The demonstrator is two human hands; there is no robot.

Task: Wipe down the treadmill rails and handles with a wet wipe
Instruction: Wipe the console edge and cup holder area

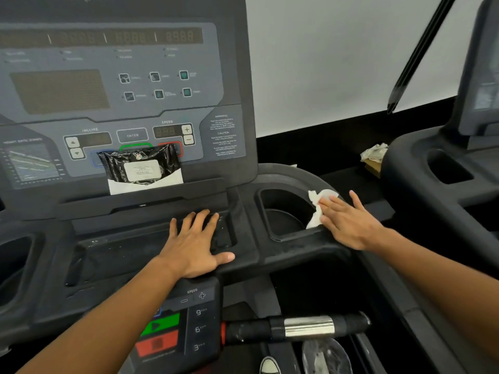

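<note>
At the cupholder rim (pixel 328 233), a crumpled white wet wipe (pixel 318 205) lies under the right hand (pixel 348 221), grip spread flat; console (pixel 129 103) labels read SPEED, INCLINE, ENTER.

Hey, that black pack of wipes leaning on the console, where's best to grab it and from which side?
Pinch the wipes pack by its crinkled top edge, coming from above. It leans against the console, bottom sitting on the ledge, so only the top and front are free. The left hand is nearer.
</note>
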